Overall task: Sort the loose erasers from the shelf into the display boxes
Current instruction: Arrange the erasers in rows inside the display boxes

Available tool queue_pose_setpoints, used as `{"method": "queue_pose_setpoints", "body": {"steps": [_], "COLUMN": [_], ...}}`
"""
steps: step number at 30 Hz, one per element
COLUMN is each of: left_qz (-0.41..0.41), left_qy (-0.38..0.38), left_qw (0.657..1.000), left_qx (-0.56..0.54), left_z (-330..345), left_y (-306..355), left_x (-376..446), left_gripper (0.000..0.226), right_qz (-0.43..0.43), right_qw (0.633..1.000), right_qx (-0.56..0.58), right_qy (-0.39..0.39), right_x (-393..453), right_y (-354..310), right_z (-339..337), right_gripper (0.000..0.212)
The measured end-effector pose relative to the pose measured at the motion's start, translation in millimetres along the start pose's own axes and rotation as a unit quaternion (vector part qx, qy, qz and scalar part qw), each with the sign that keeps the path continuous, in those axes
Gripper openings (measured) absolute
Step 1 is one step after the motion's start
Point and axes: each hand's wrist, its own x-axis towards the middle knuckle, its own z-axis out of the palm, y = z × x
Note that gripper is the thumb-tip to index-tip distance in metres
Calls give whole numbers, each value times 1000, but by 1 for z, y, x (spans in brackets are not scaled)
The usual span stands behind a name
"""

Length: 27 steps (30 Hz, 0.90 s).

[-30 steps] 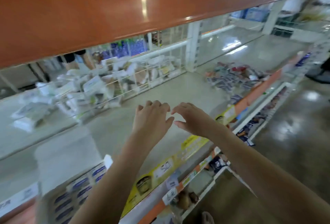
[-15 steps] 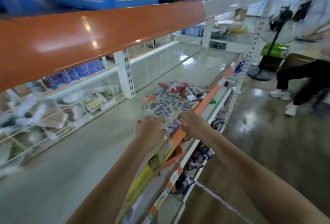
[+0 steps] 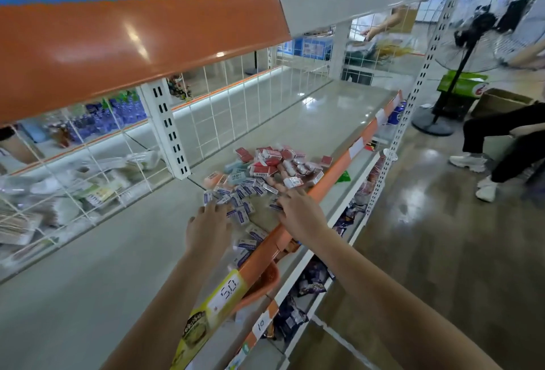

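A heap of loose erasers (image 3: 259, 175) lies on the grey shelf (image 3: 88, 296) near its orange front lip. Red-wrapped ones are at the far side, blue-and-white ones nearer, with a few pale blue and orange ones on the left. My left hand (image 3: 208, 228) reaches over the near left edge of the heap, fingers spread above the blue-and-white erasers. My right hand (image 3: 300, 213) lies at the heap's near right edge by the lip, its fingertips touching erasers. Neither hand plainly grips anything. No display boxes are in view.
An orange shelf beam (image 3: 132, 36) hangs overhead. A white wire grid (image 3: 236, 116) backs the shelf, with a white upright (image 3: 166, 128). Packaged goods fill the lower shelf (image 3: 309, 284). A standing fan (image 3: 460, 54) and a seated person's legs (image 3: 501, 145) are on the right.
My view and both hands have moved right along the shelf. The hands went from bare shelf to the near edge of the eraser heap.
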Motion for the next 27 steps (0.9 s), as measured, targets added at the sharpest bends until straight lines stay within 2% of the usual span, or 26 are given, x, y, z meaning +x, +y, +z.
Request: {"method": "queue_pose_setpoints", "body": {"steps": [5, 9, 12, 17, 22, 24, 27], "left_qz": [-38, -42, -54, -62, -65, -59, -76], "left_qy": [33, 43, 42, 31, 54, 73, 90], "left_qw": [998, 995, 992, 986, 964, 959, 955], "left_qx": [-42, -78, -104, -155, -251, -266, -272], "left_z": [2, 7, 9, 9, 2, -3, -16], "left_y": [-4, -7, -10, -19, -38, -48, -65], "left_x": [6, 5, 6, 2, -20, -34, -60], "left_gripper": [30, 27, 27, 25, 18, 16, 16], "right_qz": [12, 25, 23, 17, -17, -40, -92], "right_qw": [1000, 999, 999, 999, 988, 981, 966], "right_qx": [-15, -26, -27, 44, 150, 185, 239], "right_qy": [16, 8, 5, 20, 41, 39, 35], "right_x": [9, 16, 18, 18, 4, -3, -11], "right_y": [-6, -10, -8, -5, -18, -30, -55], "right_z": [3, 7, 11, 9, 5, 6, 12], "right_gripper": [32, 43, 39, 21, 23, 28, 23]}}
